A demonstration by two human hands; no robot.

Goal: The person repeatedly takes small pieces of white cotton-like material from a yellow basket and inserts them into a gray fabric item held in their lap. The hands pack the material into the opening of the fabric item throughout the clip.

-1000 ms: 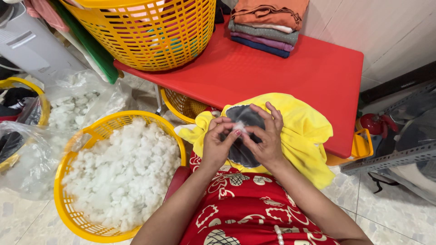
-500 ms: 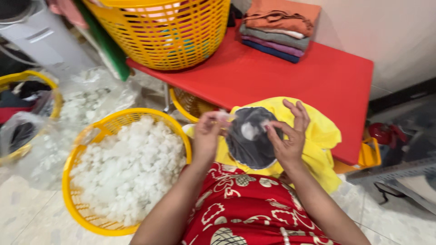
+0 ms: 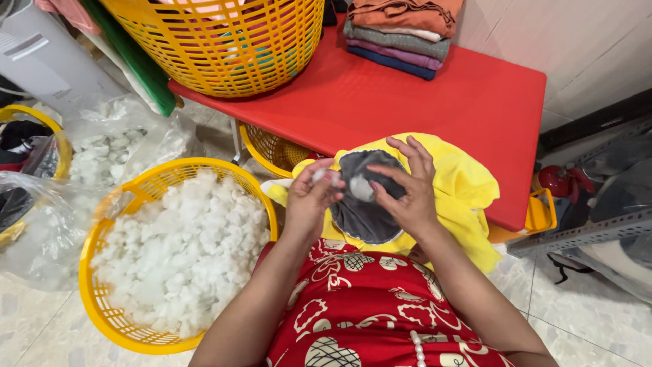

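Observation:
A yellow cloth (image 3: 462,187) with a grey inner pouch (image 3: 367,217) lies on my lap, against the edge of the red table (image 3: 435,102). My left hand (image 3: 309,200) pinches a small tuft of white stuffing (image 3: 319,175) at the pouch's left edge. My right hand (image 3: 407,190) holds the pouch's upper rim, fingers spread, with another white tuft (image 3: 360,188) at its thumb. A yellow basket (image 3: 136,194) full of white stuffing (image 3: 183,251) stands on the floor just left of my left hand.
On the table stand a large yellow basket (image 3: 224,41) and a stack of folded clothes (image 3: 404,30). Clear plastic bags of stuffing (image 3: 115,146) lie on the floor at left. Another yellow basket (image 3: 272,153) sits under the table. A red object (image 3: 560,180) is at right.
My hands have drawn apart on the pouch: the left moved out to its left edge with a tuft, the right stayed on the rim. The view shifted slightly.

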